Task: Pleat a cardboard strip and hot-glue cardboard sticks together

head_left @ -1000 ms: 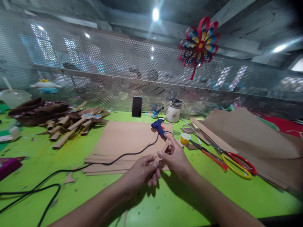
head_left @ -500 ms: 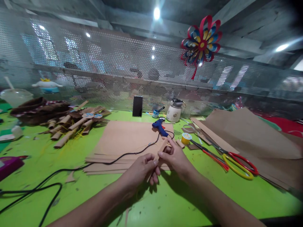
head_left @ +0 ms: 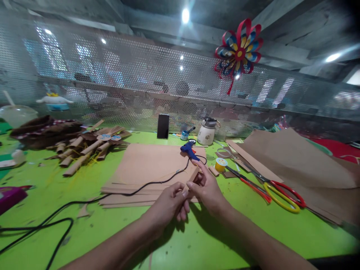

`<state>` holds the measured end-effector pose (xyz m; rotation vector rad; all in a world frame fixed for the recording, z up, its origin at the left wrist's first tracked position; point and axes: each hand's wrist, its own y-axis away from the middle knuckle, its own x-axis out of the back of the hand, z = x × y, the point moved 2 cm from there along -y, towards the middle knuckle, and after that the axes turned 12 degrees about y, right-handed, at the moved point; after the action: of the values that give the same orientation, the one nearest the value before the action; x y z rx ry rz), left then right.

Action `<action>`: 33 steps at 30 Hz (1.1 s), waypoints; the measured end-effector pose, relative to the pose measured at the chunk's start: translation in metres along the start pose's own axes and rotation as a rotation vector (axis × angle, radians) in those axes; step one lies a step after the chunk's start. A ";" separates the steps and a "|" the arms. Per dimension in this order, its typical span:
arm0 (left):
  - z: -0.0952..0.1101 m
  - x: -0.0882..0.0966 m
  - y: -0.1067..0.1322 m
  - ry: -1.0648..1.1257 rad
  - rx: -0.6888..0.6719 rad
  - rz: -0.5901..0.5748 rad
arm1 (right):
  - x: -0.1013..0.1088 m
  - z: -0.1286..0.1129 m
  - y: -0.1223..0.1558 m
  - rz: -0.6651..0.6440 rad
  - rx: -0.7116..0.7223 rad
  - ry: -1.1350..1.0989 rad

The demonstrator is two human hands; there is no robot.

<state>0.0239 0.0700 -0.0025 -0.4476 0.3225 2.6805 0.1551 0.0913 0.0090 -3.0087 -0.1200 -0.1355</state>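
Note:
Between my fingers is a small tan strip of kraft paper (head_left: pixel 193 174), tilted up to the right. My left hand (head_left: pixel 173 200) is closed on its lower end, with the thumb on top. My right hand (head_left: pixel 206 189) pinches the upper part, its index finger stretched past the strip's tip. The fingers cover much of the strip, so its full shape is hidden. Just beyond my hands a blue glue gun (head_left: pixel 189 150) lies on a stack of brown paper sheets (head_left: pixel 152 161). Its black cord (head_left: pixel 146 184) runs across the stack to the left.
To the right lie a yellow thread spool (head_left: pixel 221 165), red-and-yellow-handled scissors (head_left: pixel 284 195) and large brown paper (head_left: pixel 295 161). Rolled paper tubes (head_left: pixel 87 148) are piled at left. A phone (head_left: pixel 163 126) and a white bottle (head_left: pixel 206 132) stand at the back, before a perforated metal screen (head_left: pixel 126 75).
Both hands stay over the same spot with the paper strip. The strip's lower end now shows less, and the fingers have shifted slightly around it.

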 end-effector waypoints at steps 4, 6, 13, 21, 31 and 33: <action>-0.001 -0.001 -0.001 0.035 -0.002 0.001 | 0.002 0.003 -0.003 -0.007 0.005 0.042; -0.001 -0.001 -0.001 0.056 0.010 -0.006 | 0.005 0.003 -0.005 -0.065 -0.019 0.025; 0.006 0.002 0.000 0.067 0.035 0.002 | 0.008 -0.003 -0.006 -0.074 -0.146 -0.099; 0.005 -0.001 0.002 0.056 0.051 -0.044 | 0.003 0.000 -0.004 -0.023 -0.088 -0.114; -0.007 0.003 -0.003 0.094 0.093 -0.038 | 0.005 0.005 -0.008 0.161 0.081 0.042; -0.009 0.004 -0.004 0.084 0.072 -0.025 | 0.004 0.005 -0.009 0.144 0.059 0.024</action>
<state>0.0244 0.0725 -0.0133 -0.5393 0.4339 2.6205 0.1587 0.1010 0.0054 -2.9426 0.0931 -0.1515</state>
